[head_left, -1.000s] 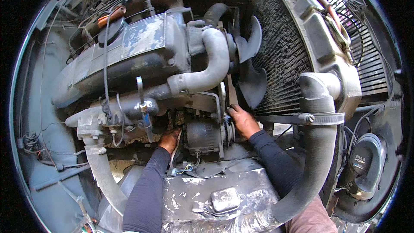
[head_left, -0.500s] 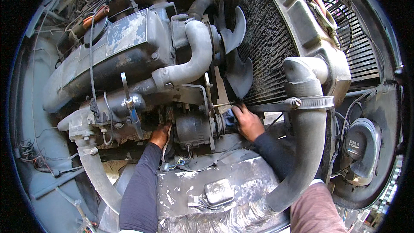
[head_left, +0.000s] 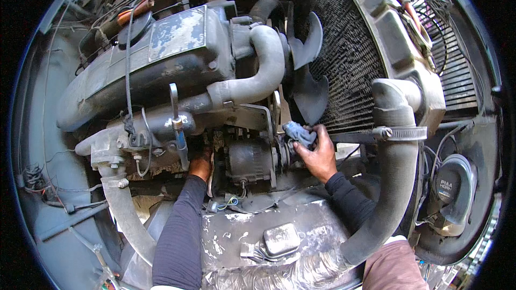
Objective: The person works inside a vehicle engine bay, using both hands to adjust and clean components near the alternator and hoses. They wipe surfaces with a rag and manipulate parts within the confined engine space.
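My right hand point(head_left: 321, 155) is closed round a crumpled blue-grey rag point(head_left: 301, 135), held between the thumb and fingers. It is just right of the pulley point(head_left: 284, 154) at the end of the dark, dusty alternator point(head_left: 248, 160). The fan point(head_left: 309, 88) is above the rag. Left of the alternator, my left hand point(head_left: 201, 165) reaches up into a dark gap under the engine; its fingers are hidden there. Close to that hand, a metal hand tool with a blue section point(head_left: 179, 134) stands upright against the engine's side.
A thick grey hose point(head_left: 395, 182) with a metal clamp point(head_left: 407, 133) curves beside my right forearm. The finned radiator point(head_left: 344, 59) is behind the fan. Another hose point(head_left: 124, 212) runs left of my left arm. Loose wires point(head_left: 228, 203) hang below the alternator; a horn point(head_left: 454, 193) is at far right.
My right hand has drawn back from the pulley and turned, bringing the rag into fuller view. My left hand stays in the gap. The whole view has shifted slightly.
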A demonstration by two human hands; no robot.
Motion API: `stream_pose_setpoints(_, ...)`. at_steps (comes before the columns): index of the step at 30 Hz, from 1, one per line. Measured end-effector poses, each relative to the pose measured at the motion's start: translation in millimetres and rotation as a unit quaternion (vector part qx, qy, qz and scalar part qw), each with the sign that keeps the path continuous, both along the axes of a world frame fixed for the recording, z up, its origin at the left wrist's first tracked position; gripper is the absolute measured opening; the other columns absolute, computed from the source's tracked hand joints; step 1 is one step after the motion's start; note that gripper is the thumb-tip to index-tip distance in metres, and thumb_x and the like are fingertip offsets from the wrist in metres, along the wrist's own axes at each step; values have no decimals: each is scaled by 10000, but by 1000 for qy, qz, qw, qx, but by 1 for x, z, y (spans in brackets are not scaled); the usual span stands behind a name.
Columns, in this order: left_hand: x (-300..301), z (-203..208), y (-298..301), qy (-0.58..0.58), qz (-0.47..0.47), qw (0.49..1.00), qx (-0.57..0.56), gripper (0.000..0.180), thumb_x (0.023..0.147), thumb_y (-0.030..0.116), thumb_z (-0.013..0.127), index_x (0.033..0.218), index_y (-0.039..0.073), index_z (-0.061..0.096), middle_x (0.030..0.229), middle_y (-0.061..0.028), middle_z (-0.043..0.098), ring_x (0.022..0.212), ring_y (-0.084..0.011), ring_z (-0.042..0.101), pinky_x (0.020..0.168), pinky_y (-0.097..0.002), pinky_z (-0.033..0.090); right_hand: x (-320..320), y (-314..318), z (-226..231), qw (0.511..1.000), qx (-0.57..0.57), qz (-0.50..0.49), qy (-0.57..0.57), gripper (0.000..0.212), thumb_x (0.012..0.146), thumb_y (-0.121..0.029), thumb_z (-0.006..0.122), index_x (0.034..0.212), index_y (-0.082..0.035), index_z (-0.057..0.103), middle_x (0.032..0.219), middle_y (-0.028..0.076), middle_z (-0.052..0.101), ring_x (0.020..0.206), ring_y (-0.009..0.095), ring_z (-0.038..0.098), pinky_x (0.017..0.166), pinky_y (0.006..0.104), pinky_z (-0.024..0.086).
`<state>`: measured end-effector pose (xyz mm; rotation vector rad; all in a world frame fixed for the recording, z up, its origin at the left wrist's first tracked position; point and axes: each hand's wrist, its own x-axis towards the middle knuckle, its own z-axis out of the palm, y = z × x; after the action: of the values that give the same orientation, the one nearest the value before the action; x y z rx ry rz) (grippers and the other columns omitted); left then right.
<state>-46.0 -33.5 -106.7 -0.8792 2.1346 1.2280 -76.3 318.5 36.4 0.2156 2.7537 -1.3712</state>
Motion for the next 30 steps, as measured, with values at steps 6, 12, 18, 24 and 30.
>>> stream_pose_setpoints(6,9,-4,6,63,87,990,93,588,954,476,461,1318,19,529,1344,-239,520,1249,-418,468,1027,-415,371,-18,1,-22,978,-87,188,29,379,854,-128,666,1193,23,592,1311,205,554,1253,296,514,1051,367,387)
stream_pose_setpoints(12,5,-6,1,119,-51,990,-52,536,958,458,446,1241,27,594,1310,-254,539,1231,-427,476,1029,-423,370,-63,-13,-52,950,53,307,-32,293,876,-131,598,1115,39,604,1211,279,566,1162,425,520,981,439,428)
stream_pose_setpoints(18,-1,33,16,89,-172,979,-69,438,965,340,434,1175,5,623,1253,-233,581,1182,-403,518,1003,-411,394,-88,-6,-83,923,131,347,-103,363,777,-218,741,1029,35,678,993,254,663,993,401,624,880,459,488)
stream_pose_setpoints(24,4,34,17,90,-206,971,-82,366,983,230,407,1162,-1,626,1231,-226,593,1165,-387,537,997,-416,409,-81,-18,-72,936,177,285,-106,312,720,-175,747,920,54,678,903,271,664,935,413,643,855,453,508)
stream_pose_setpoints(30,-1,23,5,102,-208,968,-96,370,982,244,406,1221,42,603,1261,-221,578,1181,-383,530,1014,-418,405,-78,-5,-121,946,130,294,-51,326,726,-179,735,936,56,653,961,292,639,933,433,623,844,470,504)
